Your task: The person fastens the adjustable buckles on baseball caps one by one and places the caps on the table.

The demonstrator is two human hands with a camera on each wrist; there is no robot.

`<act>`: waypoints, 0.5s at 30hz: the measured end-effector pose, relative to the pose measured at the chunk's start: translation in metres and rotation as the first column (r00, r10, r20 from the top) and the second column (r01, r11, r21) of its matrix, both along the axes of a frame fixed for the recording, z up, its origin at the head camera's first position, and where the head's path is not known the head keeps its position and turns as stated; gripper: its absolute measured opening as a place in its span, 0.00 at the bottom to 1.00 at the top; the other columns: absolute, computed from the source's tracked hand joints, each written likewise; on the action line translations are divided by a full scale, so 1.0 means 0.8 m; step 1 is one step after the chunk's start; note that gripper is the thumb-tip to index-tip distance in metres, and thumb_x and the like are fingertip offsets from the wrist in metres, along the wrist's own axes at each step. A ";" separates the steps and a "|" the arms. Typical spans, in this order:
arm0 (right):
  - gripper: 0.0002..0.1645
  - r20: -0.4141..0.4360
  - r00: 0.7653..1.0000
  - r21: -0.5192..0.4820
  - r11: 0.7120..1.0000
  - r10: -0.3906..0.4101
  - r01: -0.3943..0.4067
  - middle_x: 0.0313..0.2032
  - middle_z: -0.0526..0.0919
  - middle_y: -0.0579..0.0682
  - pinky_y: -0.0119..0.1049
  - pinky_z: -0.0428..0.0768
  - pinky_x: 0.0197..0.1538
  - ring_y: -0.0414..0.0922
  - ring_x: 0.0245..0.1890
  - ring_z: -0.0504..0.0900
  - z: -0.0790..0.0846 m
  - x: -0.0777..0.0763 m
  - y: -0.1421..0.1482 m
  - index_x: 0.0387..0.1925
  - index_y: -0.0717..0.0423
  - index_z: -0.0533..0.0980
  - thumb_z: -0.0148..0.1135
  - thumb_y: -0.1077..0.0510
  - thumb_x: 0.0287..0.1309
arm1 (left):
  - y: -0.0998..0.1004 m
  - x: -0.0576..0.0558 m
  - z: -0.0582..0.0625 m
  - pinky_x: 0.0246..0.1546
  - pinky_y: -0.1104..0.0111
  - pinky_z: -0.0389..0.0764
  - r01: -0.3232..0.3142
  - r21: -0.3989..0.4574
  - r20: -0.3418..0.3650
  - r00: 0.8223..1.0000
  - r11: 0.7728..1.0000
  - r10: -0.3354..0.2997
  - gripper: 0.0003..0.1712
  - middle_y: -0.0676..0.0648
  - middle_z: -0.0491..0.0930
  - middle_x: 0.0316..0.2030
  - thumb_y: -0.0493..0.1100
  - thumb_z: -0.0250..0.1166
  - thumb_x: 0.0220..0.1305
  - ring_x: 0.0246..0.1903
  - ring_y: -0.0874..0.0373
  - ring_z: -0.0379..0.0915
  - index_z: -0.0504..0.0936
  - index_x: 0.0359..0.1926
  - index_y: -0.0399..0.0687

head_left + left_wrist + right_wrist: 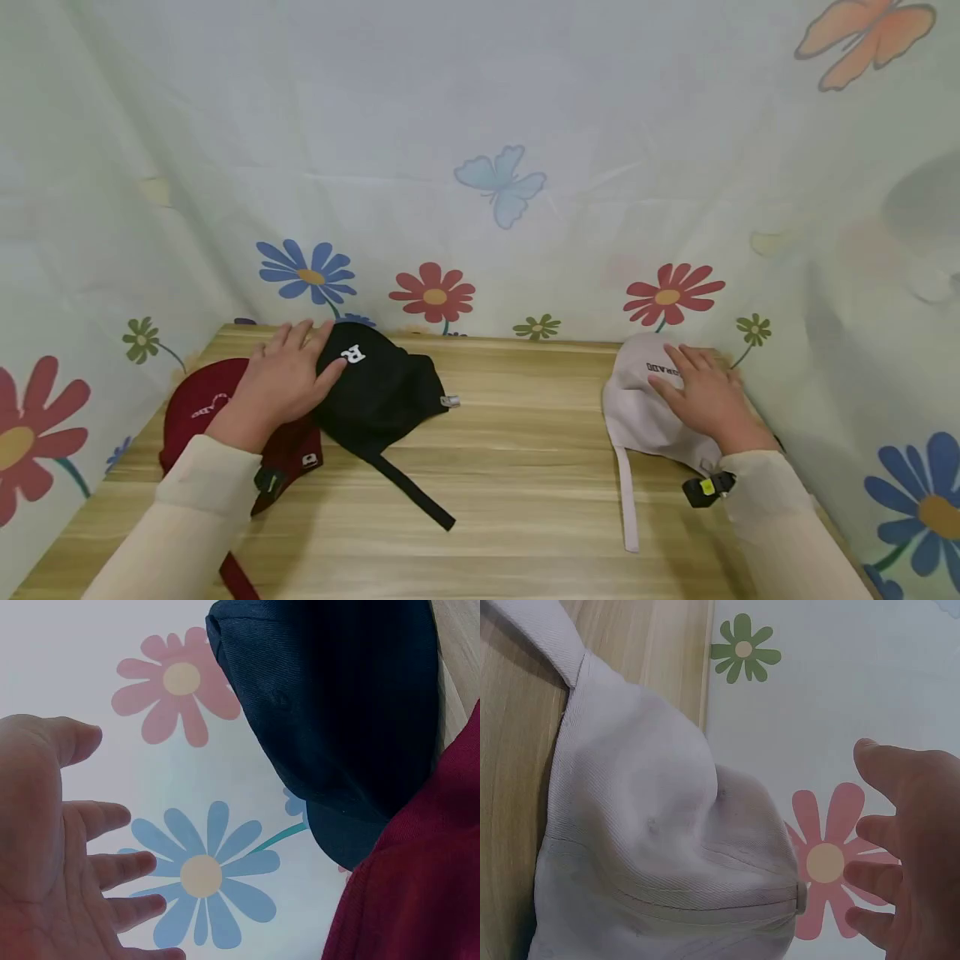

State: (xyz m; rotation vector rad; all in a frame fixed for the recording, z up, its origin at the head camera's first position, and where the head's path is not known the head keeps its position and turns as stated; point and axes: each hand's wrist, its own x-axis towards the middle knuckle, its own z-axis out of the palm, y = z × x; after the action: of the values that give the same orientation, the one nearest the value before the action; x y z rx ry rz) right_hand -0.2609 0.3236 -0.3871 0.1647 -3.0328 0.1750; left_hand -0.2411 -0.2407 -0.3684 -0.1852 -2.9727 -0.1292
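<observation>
Caps (390, 392) lie near the outstretched left hand (279, 379) and right hand (711, 397), both loosely spread and empty.

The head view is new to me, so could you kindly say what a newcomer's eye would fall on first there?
Probably the black baseball cap with its white R, left of centre on the wood-grain tabletop. The maroon cap to its left and the pale pink cap at the right would likely come next, then the pale blue butterfly printed on the backdrop behind.
</observation>
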 end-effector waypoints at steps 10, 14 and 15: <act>0.45 -0.012 1.000 -0.013 1.000 0.017 -0.017 0.65 0.55 0.68 0.70 0.52 0.59 0.66 0.63 0.52 -0.008 0.005 0.000 0.68 0.56 0.51 0.43 0.32 0.59 | 0.006 0.001 -0.012 0.57 0.33 0.49 0.007 -0.015 -0.025 1.000 1.000 -0.007 0.39 0.33 0.53 0.65 0.64 0.46 0.62 0.64 0.33 0.45 0.55 0.68 0.49; 0.46 0.025 1.000 -0.020 1.000 0.004 -0.004 0.64 0.55 0.68 0.72 0.53 0.56 0.67 0.63 0.53 -0.013 0.005 0.000 0.68 0.55 0.50 0.42 0.31 0.59 | 0.013 0.006 -0.015 0.57 0.34 0.51 0.007 -0.012 -0.018 1.000 1.000 -0.007 0.39 0.34 0.54 0.65 0.63 0.48 0.62 0.64 0.34 0.46 0.56 0.67 0.48; 0.46 0.039 0.999 -0.023 1.000 0.000 0.001 0.64 0.56 0.69 0.72 0.53 0.56 0.68 0.62 0.53 -0.015 0.005 0.000 0.68 0.55 0.50 0.42 0.30 0.58 | 0.015 0.008 -0.016 0.58 0.34 0.51 0.009 -0.009 -0.011 1.000 1.000 -0.010 0.39 0.34 0.54 0.65 0.62 0.48 0.62 0.64 0.34 0.46 0.56 0.67 0.47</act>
State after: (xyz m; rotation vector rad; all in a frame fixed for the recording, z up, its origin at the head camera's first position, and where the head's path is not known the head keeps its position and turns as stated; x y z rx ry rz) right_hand -0.2573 0.3236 -0.3988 0.1606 -3.0685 0.2148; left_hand -0.2351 -0.2285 -0.3809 -0.2005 -2.9619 -0.1157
